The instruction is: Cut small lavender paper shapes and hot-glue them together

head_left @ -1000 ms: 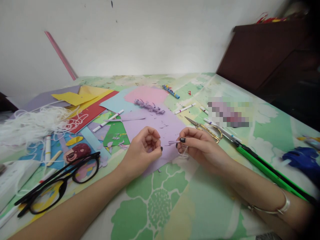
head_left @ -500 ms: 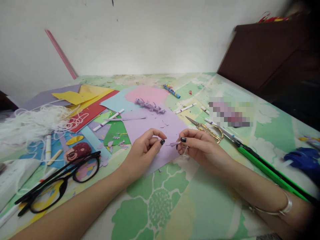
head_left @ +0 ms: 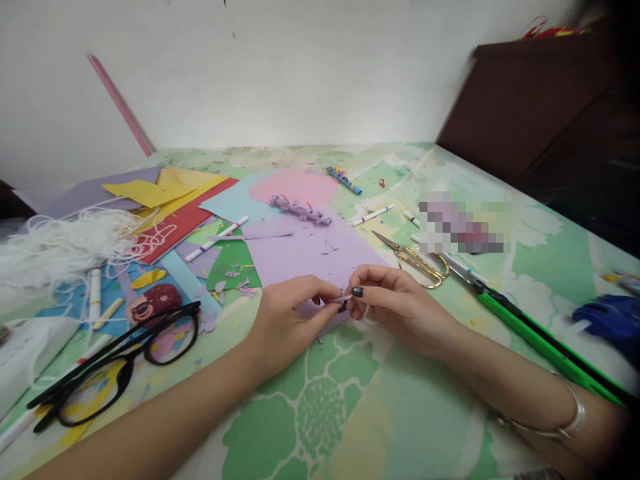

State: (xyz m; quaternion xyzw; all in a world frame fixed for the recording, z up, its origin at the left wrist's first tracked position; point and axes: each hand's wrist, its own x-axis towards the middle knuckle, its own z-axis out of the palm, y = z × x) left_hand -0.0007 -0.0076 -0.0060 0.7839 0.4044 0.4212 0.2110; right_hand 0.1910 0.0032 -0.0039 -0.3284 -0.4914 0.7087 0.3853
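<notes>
Over the near edge of a lilac paper sheet [head_left: 305, 257], my two hands meet fingertip to fingertip. Between them is a small folded piece of purple paper [head_left: 342, 299]. My left hand [head_left: 287, 323] pinches its left end with thumb and forefinger. My right hand [head_left: 400, 303] grips the other end, and a bit of white string [head_left: 369, 313] shows below its fingers. Farther back on the sheet lies a purple paper roll with small curled bits on it [head_left: 300, 211]. Gold-handled scissors [head_left: 423, 265] rest to the right, beyond my right hand.
Black-framed glasses [head_left: 129, 363], a heap of white string [head_left: 65, 243] and a white power strip [head_left: 37, 353] lie at left. A green-and-black knife [head_left: 540, 347] runs along the right, near a blue object [head_left: 607, 319]. Markers [head_left: 373, 215] and a blue paper roll [head_left: 345, 180] lie farther back.
My left hand has moved right and taken hold of the small purple paper piece, which only my right hand held before. My right hand has shifted slightly left.
</notes>
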